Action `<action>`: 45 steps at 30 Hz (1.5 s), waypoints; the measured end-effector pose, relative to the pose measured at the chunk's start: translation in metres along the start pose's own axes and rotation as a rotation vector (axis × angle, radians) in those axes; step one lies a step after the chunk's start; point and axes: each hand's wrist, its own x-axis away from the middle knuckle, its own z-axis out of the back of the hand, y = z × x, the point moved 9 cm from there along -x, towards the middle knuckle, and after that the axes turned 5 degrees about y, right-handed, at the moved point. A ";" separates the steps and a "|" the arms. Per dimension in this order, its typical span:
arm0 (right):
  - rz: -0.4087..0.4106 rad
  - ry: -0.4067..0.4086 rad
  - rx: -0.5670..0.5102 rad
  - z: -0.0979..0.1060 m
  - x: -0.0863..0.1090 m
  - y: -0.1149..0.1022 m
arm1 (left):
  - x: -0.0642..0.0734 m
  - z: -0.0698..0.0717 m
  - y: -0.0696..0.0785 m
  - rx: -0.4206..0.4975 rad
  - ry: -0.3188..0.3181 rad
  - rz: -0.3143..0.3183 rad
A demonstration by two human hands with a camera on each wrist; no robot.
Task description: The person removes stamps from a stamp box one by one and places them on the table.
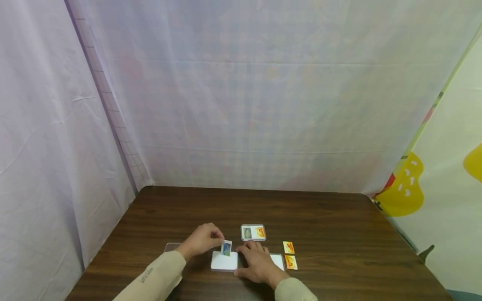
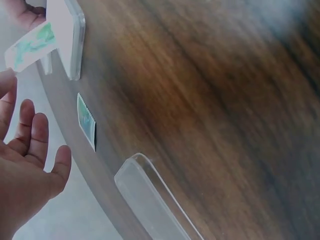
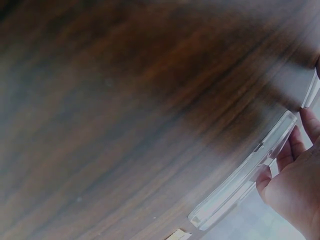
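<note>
Head view: the left hand (image 1: 203, 240) has thumb and forefinger closed together on the upper end of a small rectangular paper stamp with a white border and a blue-green picture (image 1: 226, 248). The stamp's long axis runs nearly straight away from the person, leaning slightly; its free short end points toward the person, over the far edge of a white-faced, round-cornered flat case (image 1: 224, 261). Thumb and forefinger of the right hand (image 1: 257, 261) are spread apart, holding that case at its two right corners. A second white-faced clear case (image 1: 278, 261) shows partly beyond this hand. Farther out on the dark brown wood-grain table (image 1: 331, 225) lies a clear case bearing a grey-green and an orange picture (image 1: 253, 232); two orange-yellow stamps (image 1: 288, 247) lie at the right.

Left wrist view: the held stamp slants from the fingertips up to the right, its far end by the white face; contact is unclear. The other fingers are loosely bent. Another green stamp (image 2: 86, 122) and an empty clear plastic case (image 2: 155, 200) lie nearby.

Right wrist view: the right hand's lower fingers are beside the second case, which lies slantwise.
</note>
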 end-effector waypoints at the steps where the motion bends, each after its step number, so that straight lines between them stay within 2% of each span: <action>1: 0.000 0.000 -0.002 0.000 0.000 0.000 | -0.001 0.001 -0.001 0.012 -0.001 0.011; 6: 0.004 0.002 -0.013 0.002 0.001 0.000 | -0.003 0.003 -0.006 0.061 -0.002 0.058; 10: 0.009 0.013 -0.016 0.003 0.001 0.000 | -0.004 0.007 -0.008 0.069 0.011 0.050; 24: 0.019 0.021 -0.019 0.002 0.001 0.001 | -0.005 0.013 -0.015 0.021 0.032 0.030; 32: 0.030 0.033 -0.020 0.004 0.001 0.000 | -0.012 0.014 -0.022 -0.014 0.072 0.050; 37: 0.022 0.026 -0.012 0.003 0.002 0.000 | -0.015 0.011 -0.030 -0.037 0.080 0.083; 45: 0.022 0.047 -0.011 -0.007 -0.001 0.008 | -0.018 0.008 -0.037 -0.066 0.102 0.116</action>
